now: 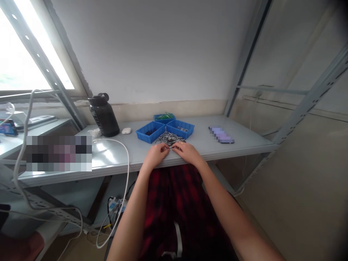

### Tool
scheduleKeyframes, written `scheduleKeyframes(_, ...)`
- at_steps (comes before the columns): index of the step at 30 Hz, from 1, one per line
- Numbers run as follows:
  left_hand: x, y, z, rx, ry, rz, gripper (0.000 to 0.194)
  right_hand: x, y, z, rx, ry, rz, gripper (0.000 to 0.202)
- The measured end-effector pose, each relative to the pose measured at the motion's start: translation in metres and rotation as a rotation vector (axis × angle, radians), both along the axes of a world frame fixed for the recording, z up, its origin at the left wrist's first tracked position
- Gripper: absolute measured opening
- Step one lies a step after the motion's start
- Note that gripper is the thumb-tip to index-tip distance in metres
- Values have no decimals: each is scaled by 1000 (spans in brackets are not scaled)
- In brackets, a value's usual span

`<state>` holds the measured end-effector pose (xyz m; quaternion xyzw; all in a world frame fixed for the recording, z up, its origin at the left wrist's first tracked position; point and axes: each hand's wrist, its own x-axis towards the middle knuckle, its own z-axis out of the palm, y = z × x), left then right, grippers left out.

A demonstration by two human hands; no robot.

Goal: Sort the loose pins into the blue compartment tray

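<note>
My left hand (155,155) and my right hand (188,152) meet near the front edge of a grey table (239,143). Their fingertips pinch a small thin metal piece (170,146) between them. Just beyond the fingers lies a pile of small metal screws (169,137). Behind the pile stand three blue trays: one at the left (150,131) with dark parts, one at the right (180,128) with a few metal parts, and one at the back (164,117) with green parts.
A black jug (103,115) and a small white case (126,131) stand left of the trays. A white cable (127,159) curls over the table's edge. A blurred phone-like object (221,134) lies to the right. Grey shelf posts (246,54) frame the table.
</note>
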<state>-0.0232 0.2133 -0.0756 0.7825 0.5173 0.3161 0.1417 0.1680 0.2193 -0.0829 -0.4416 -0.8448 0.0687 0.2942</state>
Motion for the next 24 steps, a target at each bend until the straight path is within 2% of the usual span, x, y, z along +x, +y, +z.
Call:
scheduleKeyframes(8, 3, -4, 2, 8, 21, 4, 24, -1, 0, -1, 9, 4, -3, 21)
scheduleKeyframes(11, 2, -5, 7, 20, -25, -2, 24, -2, 1, 1, -24, 16, -3, 24)
scheduleKeyframes(13, -3, -2, 15, 43, -90, 44, 24, -2, 1, 2, -43, 28, -12, 26)
scheduleKeyframes(18, -25, 12, 49, 211, -153, 293, 28, -3, -1, 2, -49, 51, -54, 24)
scheduleKeyframes(21, -27, 19, 68, 200, -180, 303, 29, -4, 0, 2, -54, 38, -75, 22)
scheduleKeyframes(24, -16, 30, 83, 200, -115, 262, 29, -4, -1, 2, -44, 20, -76, 22)
